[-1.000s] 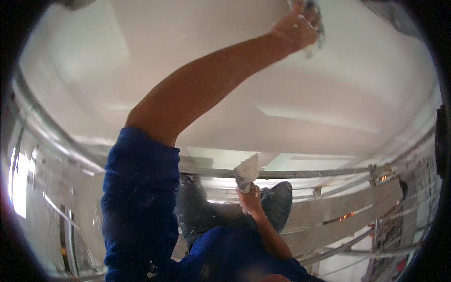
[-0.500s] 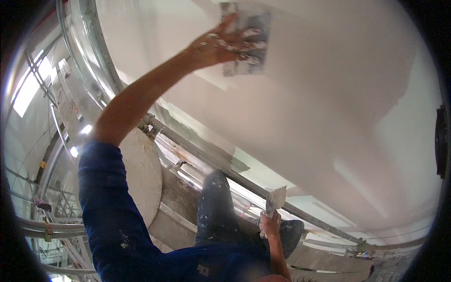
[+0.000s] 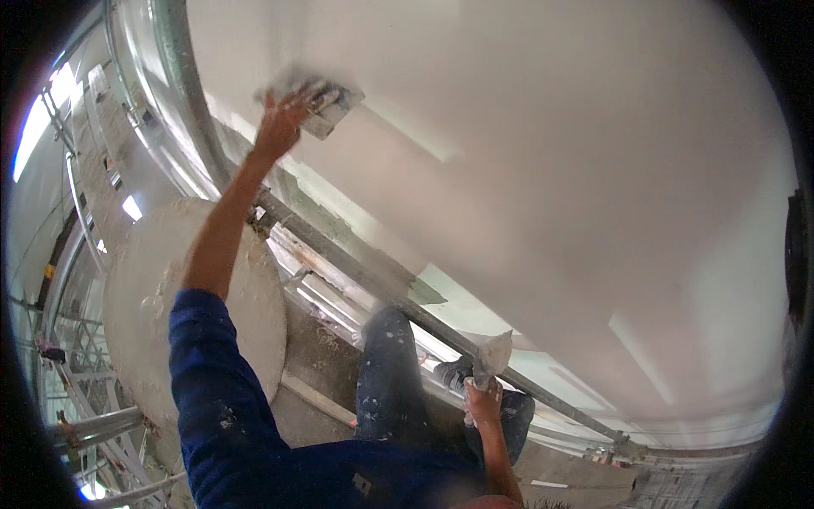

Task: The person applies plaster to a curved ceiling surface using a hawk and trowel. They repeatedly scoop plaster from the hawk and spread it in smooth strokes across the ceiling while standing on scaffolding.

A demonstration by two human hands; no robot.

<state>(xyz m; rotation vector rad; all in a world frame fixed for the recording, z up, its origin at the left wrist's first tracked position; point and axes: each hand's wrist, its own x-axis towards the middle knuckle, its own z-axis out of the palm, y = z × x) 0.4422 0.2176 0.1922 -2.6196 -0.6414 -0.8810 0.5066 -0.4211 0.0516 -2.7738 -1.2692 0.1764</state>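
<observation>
My left hand (image 3: 287,117) is pressed on a wide flat plastering blade (image 3: 326,106), its fingers wrapped over the back of the plate. The blade lies against the smooth pale wall (image 3: 551,170), and white plaster is smeared over my fingers. Low down by my knee, my right hand (image 3: 483,403) grips a putty knife (image 3: 482,371). A lump of pale plaster (image 3: 494,349) sits on that knife's upturned end. The handle is mostly hidden in my fist.
A large round plaster-coated board or lid (image 3: 199,314) lies below my left forearm. A long metal pipe (image 3: 365,263) runs along the wall's lower edge. Scaffold tubes (image 3: 102,424) stand at the left, and planks (image 3: 322,356) lie below.
My left hand has swept the blade left and somewhat downward along the wall, tilting it. My right hand and the putty knife have hardly moved. More of the round board shows.
</observation>
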